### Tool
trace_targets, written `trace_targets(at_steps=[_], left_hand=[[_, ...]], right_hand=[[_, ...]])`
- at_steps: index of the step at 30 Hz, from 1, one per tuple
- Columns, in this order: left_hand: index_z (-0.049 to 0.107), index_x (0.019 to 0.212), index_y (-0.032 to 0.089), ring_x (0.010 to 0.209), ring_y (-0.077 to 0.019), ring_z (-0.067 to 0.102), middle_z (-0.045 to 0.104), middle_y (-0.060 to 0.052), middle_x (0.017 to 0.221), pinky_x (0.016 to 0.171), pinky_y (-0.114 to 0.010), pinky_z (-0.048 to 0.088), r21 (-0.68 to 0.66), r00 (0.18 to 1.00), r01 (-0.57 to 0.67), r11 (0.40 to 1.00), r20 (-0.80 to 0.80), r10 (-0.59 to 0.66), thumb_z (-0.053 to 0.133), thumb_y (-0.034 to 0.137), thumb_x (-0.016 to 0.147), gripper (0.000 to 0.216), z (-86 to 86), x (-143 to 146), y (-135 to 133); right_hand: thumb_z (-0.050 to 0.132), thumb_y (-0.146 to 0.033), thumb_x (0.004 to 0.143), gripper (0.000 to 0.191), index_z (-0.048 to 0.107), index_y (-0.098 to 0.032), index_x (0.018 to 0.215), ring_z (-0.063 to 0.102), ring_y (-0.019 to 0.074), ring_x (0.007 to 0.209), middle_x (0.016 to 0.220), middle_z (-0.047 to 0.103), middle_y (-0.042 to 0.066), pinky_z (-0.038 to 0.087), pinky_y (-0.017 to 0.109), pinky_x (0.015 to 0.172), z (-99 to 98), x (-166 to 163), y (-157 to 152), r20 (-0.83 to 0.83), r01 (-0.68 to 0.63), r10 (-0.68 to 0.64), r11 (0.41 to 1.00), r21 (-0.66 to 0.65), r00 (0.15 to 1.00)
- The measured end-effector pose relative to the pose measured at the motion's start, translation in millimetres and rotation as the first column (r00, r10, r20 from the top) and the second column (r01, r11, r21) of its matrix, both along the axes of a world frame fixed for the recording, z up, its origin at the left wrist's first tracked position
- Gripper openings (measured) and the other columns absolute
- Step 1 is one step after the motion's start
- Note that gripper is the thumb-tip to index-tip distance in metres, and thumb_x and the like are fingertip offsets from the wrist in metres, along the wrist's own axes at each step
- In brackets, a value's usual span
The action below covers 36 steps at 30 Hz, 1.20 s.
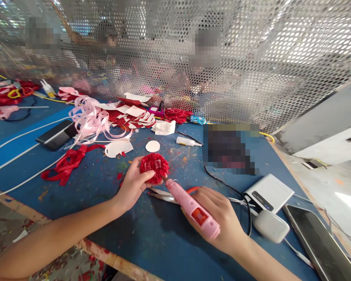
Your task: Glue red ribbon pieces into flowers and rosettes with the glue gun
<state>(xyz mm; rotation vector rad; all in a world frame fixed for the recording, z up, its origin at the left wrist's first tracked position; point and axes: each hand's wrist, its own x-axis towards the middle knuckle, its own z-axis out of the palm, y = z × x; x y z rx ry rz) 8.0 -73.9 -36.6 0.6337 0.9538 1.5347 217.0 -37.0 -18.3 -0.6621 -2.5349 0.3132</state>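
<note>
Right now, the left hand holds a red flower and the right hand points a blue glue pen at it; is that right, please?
Not quite: the head view shows the glue pen in the right hand is pink, not blue; the left hand holds the flower.

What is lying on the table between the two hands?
In the head view, scissors lie between the left hand, which holds a red flower, and the right hand, under its pink glue pen.

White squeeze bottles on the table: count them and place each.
2. One bottle lies far left near the mesh screen; the other lies beyond the red flower. Ribbon piles may hide more.
</note>
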Motion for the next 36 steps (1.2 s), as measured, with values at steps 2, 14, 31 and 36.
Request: trace_targets(at_steps=[2, 14, 31, 36], left_hand=[[0.045, 0.105, 0.018, 0.081, -0.0217, 0.068, 0.068, -0.005, 0.093, 0.073, -0.036, 0.055, -0.014, 1.0, 0.008, 1.0, 0.01, -0.008, 0.064, 0.021, 0.074, 0.037, 0.2, 0, 1], [0.052, 0.1, 0.016, 0.082, -0.0176, 0.066, 0.066, -0.004, 0.091, 0.072, -0.03, 0.052, -0.069, 0.995, -0.065, 0.996, 0.072, 0.07, 0.061, 0.015, 0.074, 0.028, -6.7, -4, 9], [0.051, 0.105, 0.02, 0.082, -0.0167, 0.066, 0.066, -0.004, 0.096, 0.073, -0.029, 0.051, -0.033, 0.996, -0.08, 0.996, 0.025, 0.081, 0.074, 0.012, 0.064, 0.048, -10.8, -12, 13], [0.051, 0.107, 0.021, 0.081, -0.0157, 0.065, 0.066, -0.002, 0.093, 0.07, -0.026, 0.05, -0.061, 0.996, -0.089, 0.994, -0.011, 0.089, 0.076, 0.013, 0.062, 0.052, -11.7, -12, 13]], right_hand=[[0.042, -0.026, 0.086, 0.017, 0.055, -0.018, 0.078, 0.048, 0.0143, 0.058, 0.064, 0.058, 0.004, 0.035, 0.028, 0.054, -0.2, 0, 1, 0.012, -0.031, 0.03, 0.995, 0.098, 0.999], [0.04, -0.017, 0.09, 0.024, 0.059, -0.017, 0.076, 0.042, 0.015, 0.06, 0.062, 0.058, 0.004, 0.029, 0.03, 0.056, 2.0, 3, 8, 0.145, -0.053, -0.015, 0.889, 0.455, 0.989], [0.038, -0.021, 0.088, 0.02, 0.056, -0.019, 0.079, 0.047, 0.0177, 0.061, 0.069, 0.062, 0.007, 0.034, 0.032, 0.057, 22.0, 23, 32, 0.075, 0.104, -0.158, 0.872, 0.479, 0.985], [0.037, -0.022, 0.088, 0.022, 0.056, -0.019, 0.078, 0.045, 0.0168, 0.06, 0.066, 0.06, 0.006, 0.034, 0.031, 0.057, 20.7, 23, 33, 0.084, 0.12, -0.181, 0.872, 0.474, 0.98]])
